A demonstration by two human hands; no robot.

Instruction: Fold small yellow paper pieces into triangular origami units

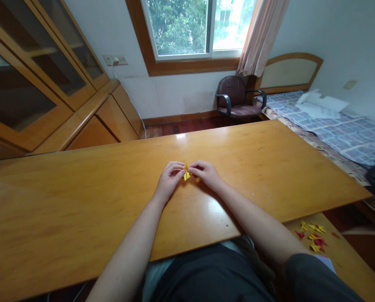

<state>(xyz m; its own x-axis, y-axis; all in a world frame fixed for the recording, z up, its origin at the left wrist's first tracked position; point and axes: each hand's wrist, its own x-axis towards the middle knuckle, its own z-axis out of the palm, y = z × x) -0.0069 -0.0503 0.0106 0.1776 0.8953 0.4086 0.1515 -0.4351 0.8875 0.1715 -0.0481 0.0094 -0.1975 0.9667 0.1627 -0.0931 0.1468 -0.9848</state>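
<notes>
A small folded yellow paper piece [186, 175] is held up just above the wooden table [112, 201], in front of me. On its left side, my left hand [171, 178] pinches it between thumb and fingers. My right hand [204, 171] grips its right side the same way. The fingertips cover part of the folds, so its exact shape is hard to make out. Both forearms reach in over the table's near edge.
Several folded yellow and red paper pieces [315, 237] lie on a lower wooden surface [360, 268] at the right. A maroon armchair [238, 98] stands beyond the table, beside a bed [338, 130]. A wooden cabinet [93, 130] lines the left wall.
</notes>
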